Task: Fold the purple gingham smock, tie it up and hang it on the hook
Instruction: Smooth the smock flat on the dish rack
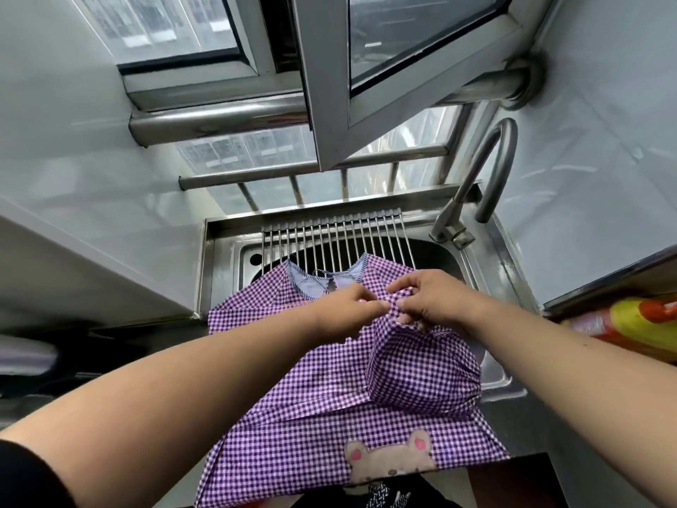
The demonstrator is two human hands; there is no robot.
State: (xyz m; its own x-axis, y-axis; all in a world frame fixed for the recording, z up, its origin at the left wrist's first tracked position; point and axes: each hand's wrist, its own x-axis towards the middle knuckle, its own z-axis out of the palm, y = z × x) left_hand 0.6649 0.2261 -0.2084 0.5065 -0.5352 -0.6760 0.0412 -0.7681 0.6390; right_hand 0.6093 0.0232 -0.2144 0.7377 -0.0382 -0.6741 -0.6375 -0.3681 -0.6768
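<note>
1. Purple gingham smock (311, 390) spread over the steel sink (491, 375), collar toward the window, bear patch at the near edge.
2. Left hand (348, 306) pinches smock fabric, fingers curled.
3. Right hand (428, 298) pinches the same bunched sleeve, fingers curled, just beside the left.
4. Roll-up drying rack (329, 240) lies across the sink beyond the smock; faucet (483, 177) at right.
5. Yellow-orange package (630, 324) on the right counter.

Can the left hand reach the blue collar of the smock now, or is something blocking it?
Probably yes. The left hand pinches the smock just beside the blue collar, and nothing lies between them; it would only need to release the fabric first.
</note>
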